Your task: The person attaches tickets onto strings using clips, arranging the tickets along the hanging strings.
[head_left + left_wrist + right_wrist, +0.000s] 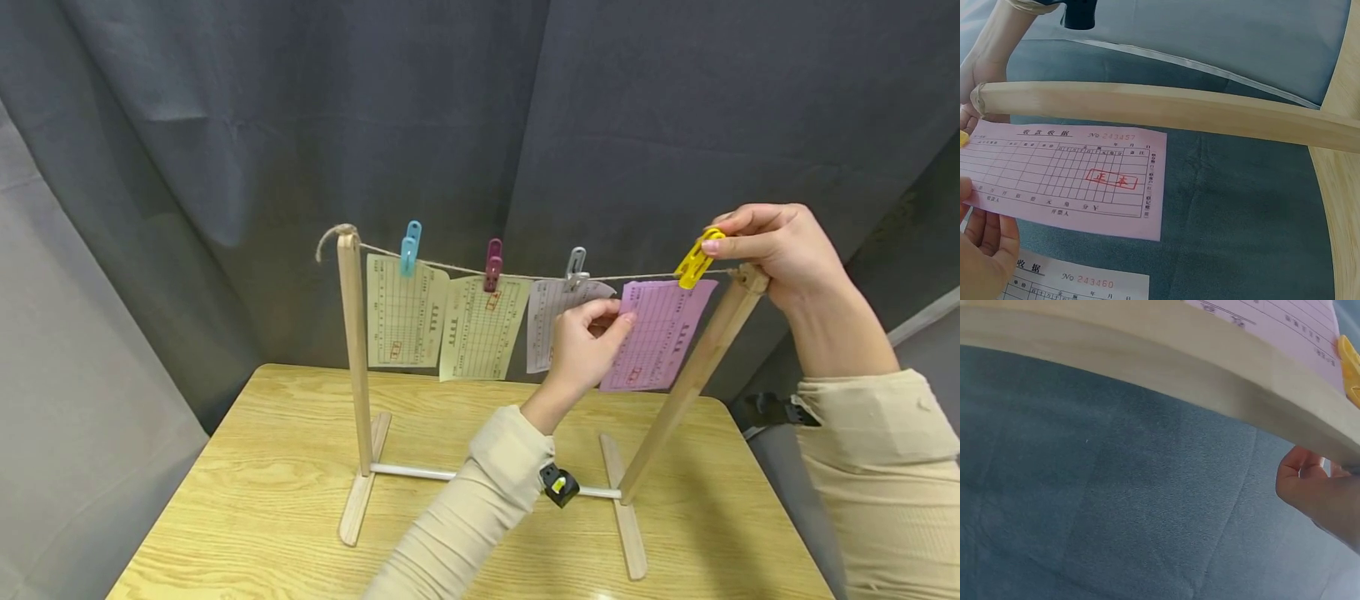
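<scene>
A pink receipt slip (656, 333) hangs at the right end of a twine line (645, 277). My left hand (585, 342) pinches its left edge between thumb and fingers; the left wrist view shows the printed slip (1066, 178) close up. With thumb and fingertips my right hand (780, 250) pinches a yellow clothespin (699, 257), whose lower end meets the slip's top edge at the twine. Whether its jaws bite the paper I cannot tell. In the right wrist view the right hand (1319, 487) is partly hidden behind the wooden post (1147, 353).
Left along the twine, blue (409, 250), maroon (492, 265) and grey (576, 268) clothespins hold two yellowish slips (483, 333) and a white slip (542, 325). The wooden stand's left post (354, 358) and right post (693, 375) rise from feet on the table (247, 492). A dark curtain (450, 125) hangs behind.
</scene>
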Demonstrator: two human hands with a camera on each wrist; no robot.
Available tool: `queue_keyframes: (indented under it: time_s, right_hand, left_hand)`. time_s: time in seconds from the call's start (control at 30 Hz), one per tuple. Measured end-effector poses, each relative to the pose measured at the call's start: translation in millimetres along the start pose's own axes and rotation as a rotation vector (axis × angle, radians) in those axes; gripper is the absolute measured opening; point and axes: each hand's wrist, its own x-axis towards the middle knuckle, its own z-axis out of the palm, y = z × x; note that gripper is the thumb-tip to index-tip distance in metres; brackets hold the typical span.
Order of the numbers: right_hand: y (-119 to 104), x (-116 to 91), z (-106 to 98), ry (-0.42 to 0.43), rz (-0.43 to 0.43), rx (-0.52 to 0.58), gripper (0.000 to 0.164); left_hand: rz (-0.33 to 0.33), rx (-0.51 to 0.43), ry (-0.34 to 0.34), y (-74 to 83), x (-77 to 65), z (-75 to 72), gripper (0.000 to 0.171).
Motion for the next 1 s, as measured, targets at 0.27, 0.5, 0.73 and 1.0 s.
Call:
queue_keyframes:
  time_s: [0.27,0.5,0.73,1.0]
  right_hand:
    - [4,-3,-1,-0.069,0.038,-0.003,0.020]
    - [5,-4,-1,-0.065,0.045,-0.066,0.019]
    - [6,-4,0,-0.037,0.072,-0.124,0.020]
    - [8,-5,0,-0.024,0.076,-0.168,0.020]
  left_hand:
    - [-0.037,0.000,0.015,21.7,-1.3,-4.4,0.011]
    - [-0.068,-0.001,0.039,1.2,2.2,2.6,0.011]
    - [-0.084,-0.018,0.040,0.3,3.5,1.7,0.010]
    - [-0.098,-0.057,0.041,3.4,3.9,0.5,0.012]
